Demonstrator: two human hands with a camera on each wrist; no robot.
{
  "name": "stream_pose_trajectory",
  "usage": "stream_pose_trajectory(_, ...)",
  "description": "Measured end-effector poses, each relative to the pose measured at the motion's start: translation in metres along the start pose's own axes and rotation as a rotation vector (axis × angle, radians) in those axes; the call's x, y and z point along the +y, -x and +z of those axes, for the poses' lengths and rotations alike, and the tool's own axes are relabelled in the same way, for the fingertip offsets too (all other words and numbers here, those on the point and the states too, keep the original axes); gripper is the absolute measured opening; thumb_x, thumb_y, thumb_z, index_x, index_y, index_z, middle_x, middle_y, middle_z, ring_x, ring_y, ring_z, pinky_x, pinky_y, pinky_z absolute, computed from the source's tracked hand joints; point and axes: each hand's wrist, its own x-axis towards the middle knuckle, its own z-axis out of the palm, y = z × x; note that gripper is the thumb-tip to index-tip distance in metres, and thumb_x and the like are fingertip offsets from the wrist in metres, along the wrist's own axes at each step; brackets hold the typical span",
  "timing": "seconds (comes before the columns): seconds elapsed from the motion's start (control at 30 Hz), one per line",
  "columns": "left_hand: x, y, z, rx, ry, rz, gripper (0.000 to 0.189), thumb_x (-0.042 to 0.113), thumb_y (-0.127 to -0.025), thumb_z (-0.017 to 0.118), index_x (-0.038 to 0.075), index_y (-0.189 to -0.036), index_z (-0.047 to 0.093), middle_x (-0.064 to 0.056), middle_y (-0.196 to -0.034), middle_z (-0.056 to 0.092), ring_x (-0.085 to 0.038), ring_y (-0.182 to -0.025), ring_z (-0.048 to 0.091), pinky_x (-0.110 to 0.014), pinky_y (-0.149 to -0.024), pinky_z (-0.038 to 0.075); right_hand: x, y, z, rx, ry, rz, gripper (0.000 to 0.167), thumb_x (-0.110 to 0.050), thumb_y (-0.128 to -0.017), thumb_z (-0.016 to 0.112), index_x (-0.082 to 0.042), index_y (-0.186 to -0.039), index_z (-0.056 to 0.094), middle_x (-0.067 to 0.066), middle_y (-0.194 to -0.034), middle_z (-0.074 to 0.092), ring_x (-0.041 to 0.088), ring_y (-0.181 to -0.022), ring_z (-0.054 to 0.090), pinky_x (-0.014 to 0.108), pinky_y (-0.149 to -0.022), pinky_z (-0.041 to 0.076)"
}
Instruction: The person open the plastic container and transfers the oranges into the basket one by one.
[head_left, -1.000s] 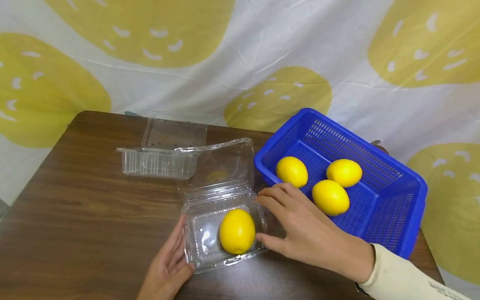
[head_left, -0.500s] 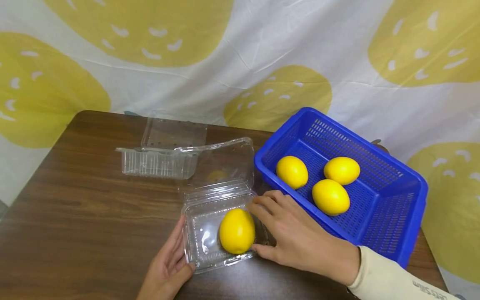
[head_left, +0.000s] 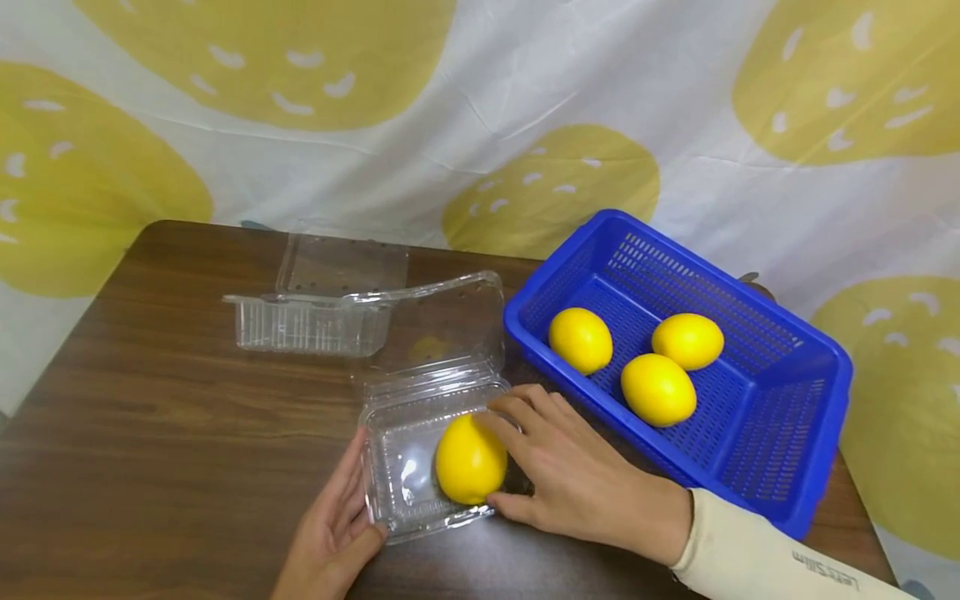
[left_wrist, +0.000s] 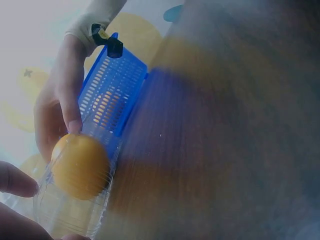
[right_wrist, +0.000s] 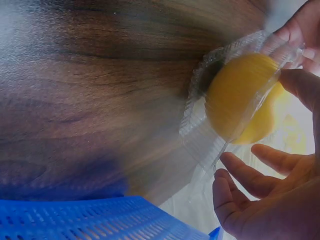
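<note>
A yellow lemon (head_left: 471, 460) lies in the right half of an open clear plastic clamshell container (head_left: 405, 479), whose lid (head_left: 450, 333) stands up behind it. My left hand (head_left: 330, 525) grips the container's left side, thumb over the front corner. My right hand (head_left: 577, 475) curls around the lemon's right side, index finger over its far end and thumb (left_wrist: 74, 125) at its near end. In the right wrist view, the other fingers (right_wrist: 245, 175) are spread beside the container wall, apart from the lemon.
A blue plastic basket (head_left: 757, 450) stands at the right, holding more lemons (head_left: 658, 390). Behind the clamshell sits another clear container (head_left: 307, 325) with its lid raised. The brown table (head_left: 150, 433) extends left; a lemon-print cloth (head_left: 337, 183) hangs behind.
My right hand has moved left from the container's right edge onto the lemon, its fingers now around it. The left hand and the container stay in place.
</note>
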Motion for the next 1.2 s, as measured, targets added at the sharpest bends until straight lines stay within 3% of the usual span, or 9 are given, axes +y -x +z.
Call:
stream_pose_trajectory(0.23,0.005,-0.002,0.003,0.018,-0.042,-0.011,0.106,-0.013,-0.088,0.067,0.021,-0.178,0.022,-0.02,-0.181,0.018,-0.035,-0.159,0.028,-0.063,-0.114,0.036,-0.003,-0.006,0.006,-0.021,-0.021,0.016,0.08,-0.056,-0.089,0.086,-0.009,-0.15,0.062,0.007,-0.142,0.067,0.027,-0.137,0.052,0.05,-0.108,0.053)
stream_pose_trajectory(0.47,0.013,-0.007,0.006,0.03,-0.048,-0.024,0.104,-0.013,-0.089,0.063,0.019,-0.177,0.021,-0.019,-0.182,0.016,-0.046,-0.162,0.024,-0.062,-0.118,0.033,-0.007,-0.013,0.011,0.013,-0.046,0.035,0.083,-0.054,-0.086,0.088,-0.007,-0.15,0.062,0.007,-0.137,0.07,0.026,-0.133,0.054,0.041,-0.101,0.051)
stream_pose_trajectory(0.63,0.018,-0.011,0.007,0.049,-0.086,-0.036,0.102,-0.013,-0.088,0.062,0.017,-0.177,0.022,-0.021,-0.181,0.019,-0.049,-0.162,0.027,-0.054,-0.122,0.029,-0.01,-0.017,0.012,0.004,-0.061,0.066,0.083,-0.052,-0.086,0.089,-0.009,-0.152,0.061,0.006,-0.135,0.071,0.026,-0.134,0.053,0.04,-0.101,0.047)
stream_pose_trajectory(0.8,0.022,-0.019,0.006,0.036,-0.12,0.025,0.103,-0.019,-0.083,0.059,0.011,-0.176,0.024,-0.022,-0.181,0.022,-0.05,-0.16,0.029,-0.032,-0.12,0.035,-0.013,-0.02,0.013,-0.007,-0.062,0.085,0.083,-0.051,-0.087,0.087,-0.01,-0.153,0.06,0.005,-0.134,0.071,0.026,-0.132,0.053,0.04,-0.102,0.045)
stream_pose_trajectory(0.87,0.024,-0.022,0.004,0.02,-0.147,0.058,0.102,-0.021,-0.082,0.057,0.009,-0.175,0.027,-0.022,-0.181,0.022,-0.052,-0.16,0.028,-0.035,-0.121,0.037,-0.013,-0.021,0.014,-0.004,-0.062,0.092,0.084,-0.051,-0.087,0.086,-0.008,-0.154,0.06,0.006,-0.134,0.071,0.026,-0.131,0.053,0.04,-0.102,0.044)
stream_pose_trajectory(1.0,0.026,-0.029,0.0,-0.025,-0.216,0.091,0.1,-0.019,-0.081,0.058,0.009,-0.173,0.032,-0.021,-0.181,0.02,-0.055,-0.161,0.023,-0.06,-0.121,0.032,-0.014,-0.023,0.016,-0.002,-0.067,0.106,0.085,-0.049,-0.088,0.083,-0.006,-0.157,0.057,0.007,-0.135,0.071,0.026,-0.13,0.053,0.041,-0.1,0.042)
stream_pose_trajectory(1.2,0.028,-0.038,-0.006,-0.078,-0.265,0.083,0.098,-0.016,-0.079,0.058,0.004,-0.172,0.033,-0.021,-0.182,0.017,-0.048,-0.163,0.022,-0.054,-0.123,0.03,-0.016,-0.024,0.018,-0.002,-0.073,0.116,0.087,-0.047,-0.088,0.082,-0.006,-0.159,0.055,0.007,-0.134,0.069,0.026,-0.128,0.052,0.041,-0.099,0.041)
